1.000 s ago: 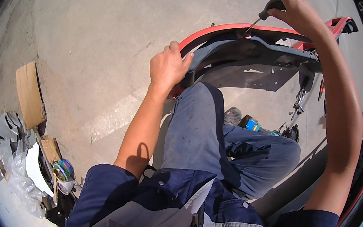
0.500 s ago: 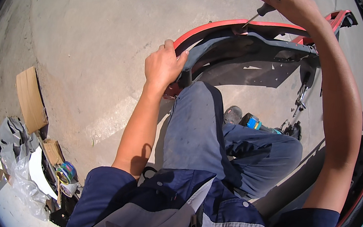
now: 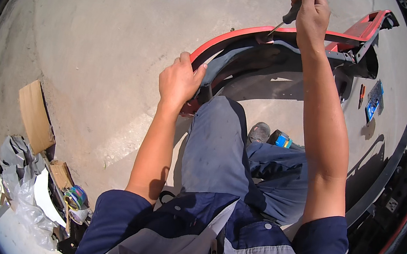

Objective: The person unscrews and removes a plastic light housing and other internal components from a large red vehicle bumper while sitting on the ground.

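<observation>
In the head view, my left hand grips the left end of a curved red car body part, with a dark grey-blue liner along its inner side. My right hand is closed on a black-handled screwdriver at the top of the view. Its thin shaft slants down and left to the part's upper rim, its tip at or beside a small pinkish piece. My bent knee is just below the part, close to my left hand.
Cardboard, plastic wrap and tape rolls lie at the left. A cordless tool is by my shoe. Orange-handled pliers and a blue gridded object lie at the right, above more dark-and-red body parts.
My right forearm has swung inward to the left, with that hand turned and still on the screwdriver. My left hand and the part's left end sit slightly left and lower in view.
</observation>
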Demonstrator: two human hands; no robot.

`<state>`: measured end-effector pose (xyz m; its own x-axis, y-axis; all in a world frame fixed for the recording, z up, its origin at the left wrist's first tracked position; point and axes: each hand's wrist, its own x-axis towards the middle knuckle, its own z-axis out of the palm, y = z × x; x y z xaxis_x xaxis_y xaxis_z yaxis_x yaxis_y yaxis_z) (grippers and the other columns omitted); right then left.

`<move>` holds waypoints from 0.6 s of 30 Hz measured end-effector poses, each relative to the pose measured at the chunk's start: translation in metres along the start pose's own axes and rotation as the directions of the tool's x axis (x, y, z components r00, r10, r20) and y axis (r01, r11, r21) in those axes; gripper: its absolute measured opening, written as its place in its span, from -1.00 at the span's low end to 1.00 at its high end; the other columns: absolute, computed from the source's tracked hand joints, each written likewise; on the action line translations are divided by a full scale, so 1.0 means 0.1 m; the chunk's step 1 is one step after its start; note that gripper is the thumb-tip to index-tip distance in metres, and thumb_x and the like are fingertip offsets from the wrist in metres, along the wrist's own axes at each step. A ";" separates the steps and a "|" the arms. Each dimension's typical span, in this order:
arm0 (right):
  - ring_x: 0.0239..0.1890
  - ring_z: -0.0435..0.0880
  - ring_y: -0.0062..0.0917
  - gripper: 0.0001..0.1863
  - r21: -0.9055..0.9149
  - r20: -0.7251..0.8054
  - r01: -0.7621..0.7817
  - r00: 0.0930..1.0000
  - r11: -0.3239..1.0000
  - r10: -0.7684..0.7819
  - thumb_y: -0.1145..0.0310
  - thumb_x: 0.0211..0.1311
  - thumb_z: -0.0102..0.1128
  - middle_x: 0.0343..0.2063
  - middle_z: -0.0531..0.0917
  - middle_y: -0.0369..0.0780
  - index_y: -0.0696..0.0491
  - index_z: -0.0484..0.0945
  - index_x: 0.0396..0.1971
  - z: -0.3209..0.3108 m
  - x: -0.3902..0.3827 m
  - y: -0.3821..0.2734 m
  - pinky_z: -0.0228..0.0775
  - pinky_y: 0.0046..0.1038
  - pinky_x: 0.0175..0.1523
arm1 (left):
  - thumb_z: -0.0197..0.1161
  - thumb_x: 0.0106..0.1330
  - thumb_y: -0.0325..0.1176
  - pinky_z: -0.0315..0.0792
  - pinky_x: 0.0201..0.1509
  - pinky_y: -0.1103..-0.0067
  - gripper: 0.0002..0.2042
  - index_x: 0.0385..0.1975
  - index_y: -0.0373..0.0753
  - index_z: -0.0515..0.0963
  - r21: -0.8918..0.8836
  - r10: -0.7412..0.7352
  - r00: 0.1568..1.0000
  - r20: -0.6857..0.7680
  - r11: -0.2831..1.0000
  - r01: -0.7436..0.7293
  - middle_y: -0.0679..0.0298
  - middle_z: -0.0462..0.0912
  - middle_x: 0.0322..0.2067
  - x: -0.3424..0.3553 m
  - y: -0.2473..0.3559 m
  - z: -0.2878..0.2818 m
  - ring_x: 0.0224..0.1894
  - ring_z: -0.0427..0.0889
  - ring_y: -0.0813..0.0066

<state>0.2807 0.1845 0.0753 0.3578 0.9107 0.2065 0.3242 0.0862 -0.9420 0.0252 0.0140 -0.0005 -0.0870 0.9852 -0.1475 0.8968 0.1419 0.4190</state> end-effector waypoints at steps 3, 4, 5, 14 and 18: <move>-0.73 0.37 -0.66 -0.58 0.121 0.111 -0.083 0.991 0.989 0.070 0.08 0.55 -0.07 -0.68 0.50 -0.33 0.01 0.52 -0.48 0.05 -0.13 -0.13 0.24 -0.55 -0.62 | 0.24 0.35 0.05 0.59 -0.20 0.19 -0.52 -0.12 -0.34 0.52 0.001 0.004 1.000 -0.022 1.000 -0.004 -0.05 0.73 -0.27 0.00 -0.04 0.00 -0.27 0.74 -0.07; -0.70 0.35 -0.68 -0.59 0.291 0.301 -0.109 0.954 0.951 0.018 0.13 0.52 -0.06 -0.69 0.47 -0.37 -0.02 0.48 -0.56 0.07 -0.09 -0.19 0.19 -0.56 -0.60 | 0.24 0.35 0.05 0.59 -0.20 0.19 -0.52 -0.11 -0.33 0.52 0.003 0.003 1.000 -0.028 1.000 -0.003 -0.05 0.73 -0.27 -0.01 -0.05 0.01 -0.27 0.74 -0.07; -0.66 0.35 -0.70 -0.60 0.290 0.536 -0.150 0.844 0.945 -0.030 0.14 0.51 -0.05 -0.69 0.47 -0.38 -0.02 0.47 -0.56 0.09 -0.01 -0.16 0.17 -0.56 -0.56 | 0.24 0.35 0.05 0.59 -0.20 0.18 -0.52 -0.11 -0.33 0.52 0.002 0.007 0.999 -0.036 1.000 -0.007 -0.05 0.73 -0.27 -0.01 -0.03 0.02 -0.27 0.73 -0.07; -0.52 0.27 -0.81 -0.59 0.324 -0.226 0.285 0.949 0.902 -0.219 -0.01 0.54 0.09 -0.47 0.44 -0.41 0.10 0.46 -0.16 0.36 -0.48 0.03 0.10 -0.69 -0.46 | 0.26 0.33 0.00 0.56 -0.11 0.15 -0.55 -0.01 -0.27 0.54 -0.044 -0.047 0.999 -0.004 0.998 0.047 -0.05 0.72 -0.20 0.01 -0.02 -0.01 -0.20 0.71 -0.12; -0.56 0.39 -0.70 -0.39 0.567 0.114 0.122 0.968 0.814 -0.224 -0.21 0.55 -0.12 -0.60 0.47 -0.32 0.11 0.51 -0.31 0.21 -0.19 0.05 0.16 -0.63 -0.47 | 0.25 0.34 -0.02 0.55 -0.10 0.14 -0.57 -0.02 -0.27 0.53 -0.027 -0.053 0.999 0.001 0.998 0.053 -0.05 0.71 -0.18 -0.02 0.02 -0.01 -0.19 0.70 -0.14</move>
<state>0.2571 0.1763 0.0616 0.1739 0.9082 0.3807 -0.1892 0.4102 -0.8921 0.0269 0.0126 0.0020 -0.1339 0.9762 -0.1705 0.8788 0.1965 0.4349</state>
